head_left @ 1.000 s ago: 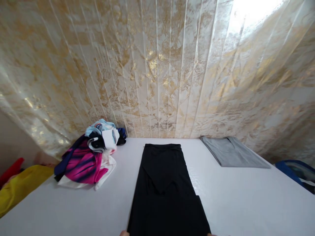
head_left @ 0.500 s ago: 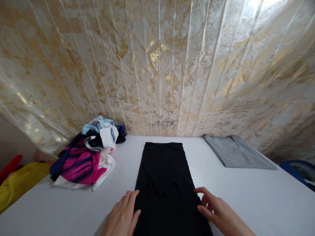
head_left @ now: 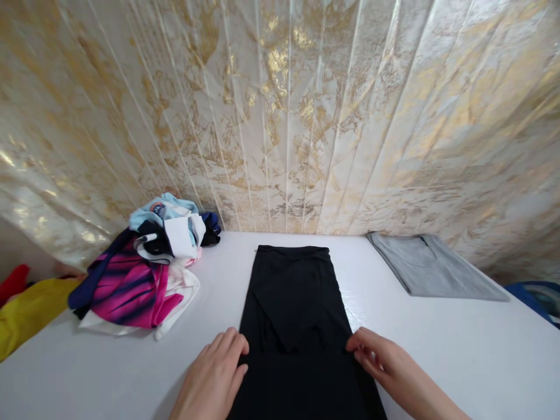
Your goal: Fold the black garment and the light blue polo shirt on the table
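A long black garment [head_left: 295,315] lies flat down the middle of the white table [head_left: 437,350], its far end near the wall. My left hand [head_left: 214,379] rests on the table with its fingertips at the garment's left edge, fingers close together and curled slightly. My right hand [head_left: 385,361] is at the right edge, its fingers pinched on the cloth there.
A heap of pink, navy, white and light blue clothes [head_left: 140,274] sits at the back left. A folded grey garment [head_left: 433,268] lies at the back right. Yellow and red cloth [head_left: 26,309] hangs off the left side. A gold-patterned curtain [head_left: 280,116] backs the table.
Both hands came up from the bottom edge to the garment's two side edges. The view tilted down a little.
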Tool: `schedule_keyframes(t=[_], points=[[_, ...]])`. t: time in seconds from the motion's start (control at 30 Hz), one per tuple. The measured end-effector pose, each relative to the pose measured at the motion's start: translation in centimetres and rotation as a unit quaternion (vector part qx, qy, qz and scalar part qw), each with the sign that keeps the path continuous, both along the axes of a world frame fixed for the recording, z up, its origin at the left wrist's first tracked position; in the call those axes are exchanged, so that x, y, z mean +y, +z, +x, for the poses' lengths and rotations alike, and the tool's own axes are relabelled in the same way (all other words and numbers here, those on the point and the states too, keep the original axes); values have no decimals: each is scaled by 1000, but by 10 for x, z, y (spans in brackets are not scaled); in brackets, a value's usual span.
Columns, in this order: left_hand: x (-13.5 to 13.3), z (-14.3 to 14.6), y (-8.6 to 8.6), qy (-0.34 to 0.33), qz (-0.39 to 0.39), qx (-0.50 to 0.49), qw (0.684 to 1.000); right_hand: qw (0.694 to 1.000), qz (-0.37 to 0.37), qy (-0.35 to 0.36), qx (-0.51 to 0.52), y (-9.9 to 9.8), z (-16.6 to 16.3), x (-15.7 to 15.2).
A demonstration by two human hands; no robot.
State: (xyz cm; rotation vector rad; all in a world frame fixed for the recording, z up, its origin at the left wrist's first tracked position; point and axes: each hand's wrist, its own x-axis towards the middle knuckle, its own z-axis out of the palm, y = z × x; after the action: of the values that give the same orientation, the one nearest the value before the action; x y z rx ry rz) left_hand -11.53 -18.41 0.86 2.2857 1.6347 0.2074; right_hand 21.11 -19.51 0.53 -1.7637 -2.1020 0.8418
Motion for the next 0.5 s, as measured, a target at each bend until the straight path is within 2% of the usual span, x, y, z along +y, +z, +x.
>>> schedule_keyframes(t=[0.17, 0.37, 0.43, 0.5], points=[[6, 7, -1, -5, -7, 14, 1000, 997, 67, 47, -10, 3, -16, 1], [24, -12, 14, -76, -116, -79, 987, 987, 102, 128, -5, 15, -47, -7], [30, -17, 17, -90, -135, -106, 981, 975, 138, 175, -7, 13, -62, -12], [36, -19, 20, -114, -153, -136, 972, 952, 220, 211, -16, -1, -81, -18]])
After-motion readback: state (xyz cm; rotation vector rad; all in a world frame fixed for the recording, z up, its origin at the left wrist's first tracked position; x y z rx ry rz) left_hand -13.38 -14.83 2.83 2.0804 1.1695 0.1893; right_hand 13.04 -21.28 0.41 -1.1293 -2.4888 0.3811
